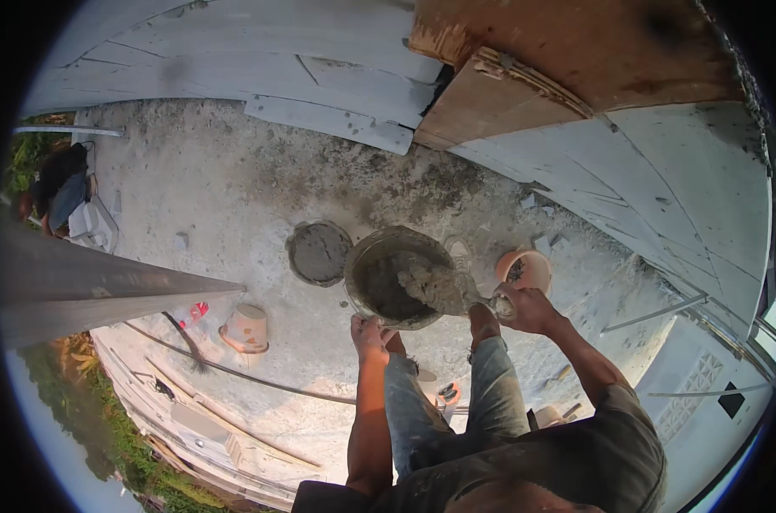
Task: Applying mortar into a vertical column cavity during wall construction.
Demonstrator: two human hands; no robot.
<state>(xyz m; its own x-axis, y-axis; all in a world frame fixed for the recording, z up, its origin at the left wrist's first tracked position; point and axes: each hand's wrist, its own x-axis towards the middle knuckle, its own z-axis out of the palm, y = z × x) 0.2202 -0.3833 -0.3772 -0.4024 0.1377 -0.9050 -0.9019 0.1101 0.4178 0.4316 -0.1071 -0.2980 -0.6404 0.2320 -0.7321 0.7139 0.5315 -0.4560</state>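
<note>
My left hand [370, 335] is closed on the near rim of a round bucket [364, 303] with wet grey mortar in it. A trowel [478, 297] is in my right hand [529, 309], my fingers wrapped round its handle. Its blade, heaped with a lump of mortar [431, 284], lies over the bucket's right side, and mortar hides most of the blade. Just left of this bucket stands a second round container [320, 253], filled with smoother grey mortar.
An orange bucket [533, 272] with dark bits inside stands to the right. An upturned bucket [246, 328] and a thick post [123, 286] are at the left. White panels [320, 73] and brown boards [576, 60] line the far side. A crouching person [63, 188] seems to be far left.
</note>
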